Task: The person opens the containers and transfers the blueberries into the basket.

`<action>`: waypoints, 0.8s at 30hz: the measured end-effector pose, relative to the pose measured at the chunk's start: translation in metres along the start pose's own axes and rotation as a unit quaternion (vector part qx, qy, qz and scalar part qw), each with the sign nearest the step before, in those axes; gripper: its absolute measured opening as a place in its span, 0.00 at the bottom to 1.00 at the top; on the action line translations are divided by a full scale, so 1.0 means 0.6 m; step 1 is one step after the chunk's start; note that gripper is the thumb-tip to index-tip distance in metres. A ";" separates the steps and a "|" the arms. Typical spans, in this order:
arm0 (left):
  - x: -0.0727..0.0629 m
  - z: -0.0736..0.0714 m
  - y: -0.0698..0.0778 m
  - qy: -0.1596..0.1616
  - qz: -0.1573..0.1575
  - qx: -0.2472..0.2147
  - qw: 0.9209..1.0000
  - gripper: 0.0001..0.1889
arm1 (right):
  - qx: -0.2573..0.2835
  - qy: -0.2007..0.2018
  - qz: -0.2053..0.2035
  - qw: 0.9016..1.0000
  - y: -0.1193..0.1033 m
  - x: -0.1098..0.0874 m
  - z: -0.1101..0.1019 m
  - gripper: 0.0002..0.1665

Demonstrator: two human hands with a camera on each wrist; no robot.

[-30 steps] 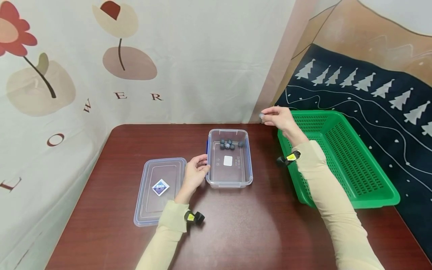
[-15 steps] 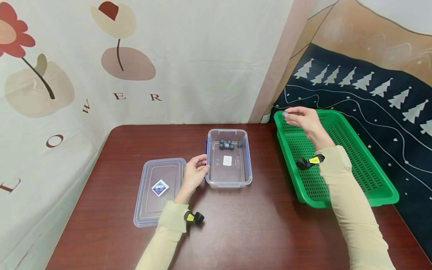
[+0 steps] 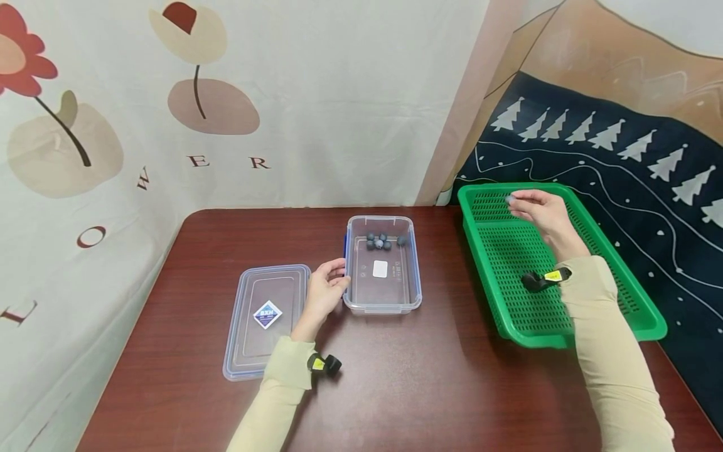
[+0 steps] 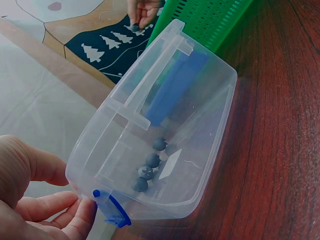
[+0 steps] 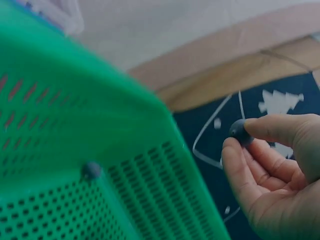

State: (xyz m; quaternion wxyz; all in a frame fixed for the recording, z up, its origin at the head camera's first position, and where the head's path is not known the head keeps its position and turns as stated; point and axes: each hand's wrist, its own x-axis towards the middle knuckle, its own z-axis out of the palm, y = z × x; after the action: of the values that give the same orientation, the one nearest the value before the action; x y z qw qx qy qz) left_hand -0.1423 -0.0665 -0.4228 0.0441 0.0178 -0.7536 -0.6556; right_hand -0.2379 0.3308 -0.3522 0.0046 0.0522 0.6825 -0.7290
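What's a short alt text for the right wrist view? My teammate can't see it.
A right hand pinches a dark berry at the picture's right. A green basket fills the left, with a second berry, blurred, in its inner corner. Dark cloth with white tree shapes shows behind the hand.

Reddish-brown table (image 3: 429, 402), sheen toward the front. Pale hanging (image 3: 350, 113) behind: red flower (image 3: 25, 59) far left, cream bloom (image 3: 209, 31) to its right, dark letters (image 3: 260, 162) O, W, E, R below. Pinkish strip (image 3: 465, 107) at right edge; beyond it, navy panel (image 3: 638, 213), row of white trees (image 3: 607, 137), tan area (image 3: 565, 56) above
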 end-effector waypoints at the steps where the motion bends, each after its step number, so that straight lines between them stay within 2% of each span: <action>1: 0.000 0.000 0.000 0.000 -0.001 -0.001 1.000 0.19 | 0.004 0.000 0.000 1.000 0.003 0.000 -0.005 0.09; 5: 0.000 0.000 0.002 -0.001 -0.002 -0.005 1.000 0.19 | 0.035 -0.003 0.008 0.999 0.017 0.002 -0.025 0.09; 14: 0.000 -0.001 0.002 -0.002 -0.002 -0.006 1.000 0.19 | 0.043 -0.012 0.031 0.999 0.045 0.009 -0.064 0.08; 21: -0.001 -0.001 0.003 -0.002 -0.001 -0.001 1.000 0.19 | -0.039 -0.007 0.049 0.998 0.062 0.011 -0.082 0.06; 24: 0.000 -0.001 0.003 -0.003 0.001 -0.003 1.000 0.19 | -0.042 -0.007 0.058 0.997 0.066 0.011 -0.088 0.06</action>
State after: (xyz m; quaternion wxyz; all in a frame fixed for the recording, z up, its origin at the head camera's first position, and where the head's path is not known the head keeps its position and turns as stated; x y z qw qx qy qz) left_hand -0.1421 -0.0670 -0.4207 0.0422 0.0151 -0.7516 -0.6581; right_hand -0.2379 0.3810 -0.3954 0.0541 0.0866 0.7086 -0.6982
